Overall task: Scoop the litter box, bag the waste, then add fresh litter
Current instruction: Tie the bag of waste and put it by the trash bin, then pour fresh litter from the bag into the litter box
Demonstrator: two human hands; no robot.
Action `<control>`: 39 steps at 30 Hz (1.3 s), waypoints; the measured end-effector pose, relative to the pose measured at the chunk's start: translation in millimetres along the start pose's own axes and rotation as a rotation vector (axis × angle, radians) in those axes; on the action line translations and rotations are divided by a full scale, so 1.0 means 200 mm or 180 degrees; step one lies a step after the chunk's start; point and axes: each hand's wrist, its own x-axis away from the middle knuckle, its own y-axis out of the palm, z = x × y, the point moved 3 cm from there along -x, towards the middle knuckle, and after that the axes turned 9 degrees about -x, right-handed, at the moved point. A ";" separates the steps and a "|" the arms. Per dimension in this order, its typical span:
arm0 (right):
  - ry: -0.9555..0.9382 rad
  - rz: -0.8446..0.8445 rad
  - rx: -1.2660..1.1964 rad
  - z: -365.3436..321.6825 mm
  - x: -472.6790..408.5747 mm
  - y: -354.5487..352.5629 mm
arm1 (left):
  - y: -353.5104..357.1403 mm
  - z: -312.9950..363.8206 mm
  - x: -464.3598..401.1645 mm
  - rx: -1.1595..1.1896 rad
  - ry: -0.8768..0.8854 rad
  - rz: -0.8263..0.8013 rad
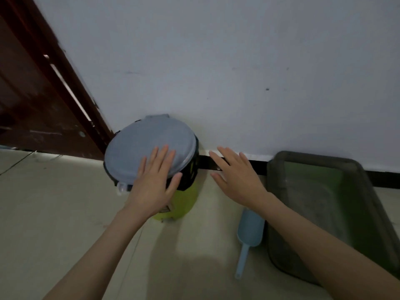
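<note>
Pale floor tiles meet a white wall (238, 61) with a dark baseboard and a brown door (32, 94) at far left.
Against the wall stands a green bin (184, 202) with a grey-blue lid (140, 146); the left hand (154, 180) lies flat on the lid, fingers spread. The right hand (236, 176) hovers beside it, fingers straight, holding nothing. At right sits the green litter box (313, 167), a blue scoop (249, 232) on the floor just left of it.

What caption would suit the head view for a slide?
Left hand flat on the lidded green bin, right hand open beside it; blue scoop and litter box on the floor.
</note>
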 end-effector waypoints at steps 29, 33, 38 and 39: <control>0.2856 0.0453 -0.0308 0.72 1.70 -2.74 | -1.67 2.74 -0.41 0.0628 0.2035 -0.1146; 0.2990 0.0442 -0.0245 0.91 1.83 -2.90 | -1.69 3.02 -0.44 0.0726 0.2172 -0.1267; 0.3182 0.0366 -0.0232 1.24 1.95 -3.04 | -1.58 3.37 -0.54 0.0657 0.2346 -0.1411; 0.3208 0.0346 -0.0243 1.32 1.97 -3.05 | -1.55 3.45 -0.57 0.0666 0.2366 -0.1421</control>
